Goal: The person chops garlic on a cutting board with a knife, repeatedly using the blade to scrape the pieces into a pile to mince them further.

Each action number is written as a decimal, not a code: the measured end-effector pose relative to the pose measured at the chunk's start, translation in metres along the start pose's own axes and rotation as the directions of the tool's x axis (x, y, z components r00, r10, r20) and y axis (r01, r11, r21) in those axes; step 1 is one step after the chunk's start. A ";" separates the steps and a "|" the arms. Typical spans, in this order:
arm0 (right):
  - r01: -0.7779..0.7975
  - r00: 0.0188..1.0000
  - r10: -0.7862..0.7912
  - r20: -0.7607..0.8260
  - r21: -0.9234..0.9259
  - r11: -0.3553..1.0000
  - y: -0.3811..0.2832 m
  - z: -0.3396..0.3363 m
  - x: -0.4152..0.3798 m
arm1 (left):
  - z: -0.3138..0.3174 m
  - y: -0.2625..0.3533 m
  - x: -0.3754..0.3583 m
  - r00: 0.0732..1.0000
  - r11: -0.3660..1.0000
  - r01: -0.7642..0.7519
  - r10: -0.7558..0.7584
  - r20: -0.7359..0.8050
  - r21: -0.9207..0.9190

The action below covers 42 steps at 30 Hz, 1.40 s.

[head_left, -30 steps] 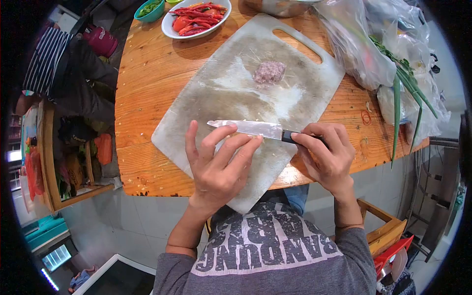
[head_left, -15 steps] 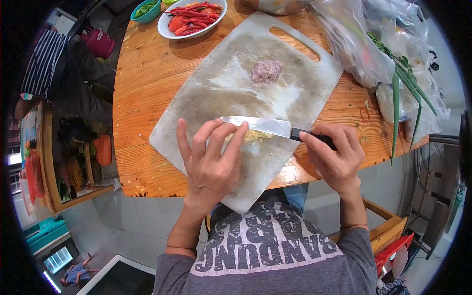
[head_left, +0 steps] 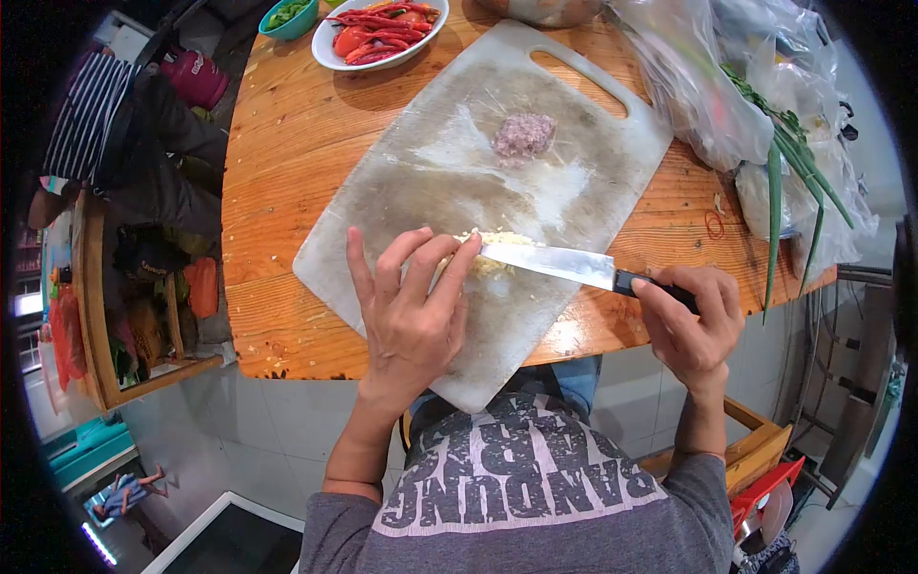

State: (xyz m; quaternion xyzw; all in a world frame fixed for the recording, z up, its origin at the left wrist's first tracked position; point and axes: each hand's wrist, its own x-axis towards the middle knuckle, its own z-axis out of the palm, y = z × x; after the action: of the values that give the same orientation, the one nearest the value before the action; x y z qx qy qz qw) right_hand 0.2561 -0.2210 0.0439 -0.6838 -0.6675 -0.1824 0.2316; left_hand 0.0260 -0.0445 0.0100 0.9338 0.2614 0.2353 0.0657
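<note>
A kitchen knife (head_left: 555, 262) with a black handle is gripped in my right hand (head_left: 696, 320), its blade pointing left over the chopping board (head_left: 382, 201). My left hand (head_left: 416, 301) has its fingers stretched and spread, with a fingertip touching the blade near its tip. Under and behind the blade lies finely chopped pale yellow garlic (head_left: 499, 239), partly hidden by the left fingers and the knife. Farther up the board sits a small mound of minced pinkish-purple shallot (head_left: 524, 135).
A white bowl (head_left: 330, 59) of red chilies and tomatoes and a teal bowl (head_left: 290, 29) of chopped greens stand at the far left. Plastic bags (head_left: 688, 105) and spring onions (head_left: 803, 167) lie at the right. A person in a striped top (head_left: 91, 110) is at left.
My right hand has drawn the knife rightward and slightly toward me, so the blade slid along under my left fingertips. More of the chopped garlic now shows behind the blade.
</note>
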 end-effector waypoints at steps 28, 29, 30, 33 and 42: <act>-0.135 0.968 0.028 0.250 0.421 0.897 -0.003 0.029 0.025 | 0.001 -0.040 0.022 0.980 0.895 0.033 -0.116 -0.160 -0.444; -0.139 0.969 0.034 0.244 0.426 0.894 -0.009 0.031 0.023 | 0.002 -0.041 0.022 0.981 0.903 0.025 -0.104 -0.162 -0.428; -0.133 0.972 0.030 0.234 0.438 0.889 -0.013 0.032 0.022 | 0.003 -0.042 0.021 0.983 0.900 0.026 -0.102 -0.154 -0.434; -0.194 0.969 0.118 0.216 0.379 0.905 -0.019 0.031 0.017 | 0.005 -0.041 0.018 0.985 0.897 0.027 -0.098 -0.139 -0.442; -0.345 0.938 0.314 0.147 0.321 0.882 -0.010 0.012 0.008 | 0.001 -0.042 0.013 0.993 0.903 0.083 -0.109 -0.039 -0.422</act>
State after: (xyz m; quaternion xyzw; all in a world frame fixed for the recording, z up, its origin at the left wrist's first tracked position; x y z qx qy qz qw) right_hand 0.2460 -0.2078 0.0386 -0.7441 -0.5726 0.0097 0.3439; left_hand 0.0171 -0.0018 0.0040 0.8761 0.2524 0.3112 0.2682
